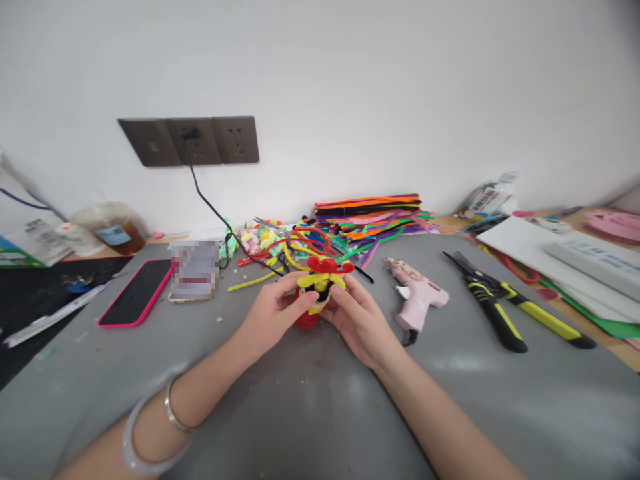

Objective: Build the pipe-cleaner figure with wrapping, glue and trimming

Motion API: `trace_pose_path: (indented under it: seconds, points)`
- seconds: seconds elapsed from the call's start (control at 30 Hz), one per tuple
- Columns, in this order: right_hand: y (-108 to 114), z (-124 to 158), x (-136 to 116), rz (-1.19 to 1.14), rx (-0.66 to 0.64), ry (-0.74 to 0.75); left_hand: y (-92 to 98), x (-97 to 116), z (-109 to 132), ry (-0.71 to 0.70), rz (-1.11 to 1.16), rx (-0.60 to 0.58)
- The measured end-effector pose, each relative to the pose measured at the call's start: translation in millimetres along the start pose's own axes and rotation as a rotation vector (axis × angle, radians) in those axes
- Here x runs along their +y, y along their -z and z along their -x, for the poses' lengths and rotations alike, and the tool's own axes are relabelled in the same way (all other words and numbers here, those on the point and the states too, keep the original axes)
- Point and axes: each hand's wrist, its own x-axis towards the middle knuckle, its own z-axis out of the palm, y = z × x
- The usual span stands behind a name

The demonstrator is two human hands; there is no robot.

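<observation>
Between my two hands is a small pipe-cleaner figure in red, yellow and black, with red loops on top and yellow petal-like shapes below them. My left hand grips it from the left, thumb pressed against its front. From the right, my right hand closes on it with thumb and fingers. The fingers behind the figure are partly hidden. It is held low over the grey mat. Just behind it lie loose red and yellow pipe cleaners.
A pink glue gun and black-yellow pliers lie on the right. Bundled pipe cleaners and pompoms are along the wall. On the left are a pink-edged phone and a drink cup. A black cord hangs from the socket.
</observation>
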Motion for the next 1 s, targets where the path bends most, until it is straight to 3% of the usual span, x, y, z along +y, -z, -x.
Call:
trace_pose_path:
  seconds: [0.23,0.7,1.0]
  points:
    - [-1.6,0.1,-0.2,-0.061,0.005,-0.01,-2.8,3.7,0.9,-0.028,0.021,-0.044]
    - [-5.8,0.6,-0.9,-0.143,-0.013,-0.015,-5.3,2.8,2.7,-0.022,-0.001,-0.006]
    - [-3.0,-0.8,-1.4,-0.173,-0.034,-0.034,-6.8,0.1,3.3,0.147,0.198,0.009]
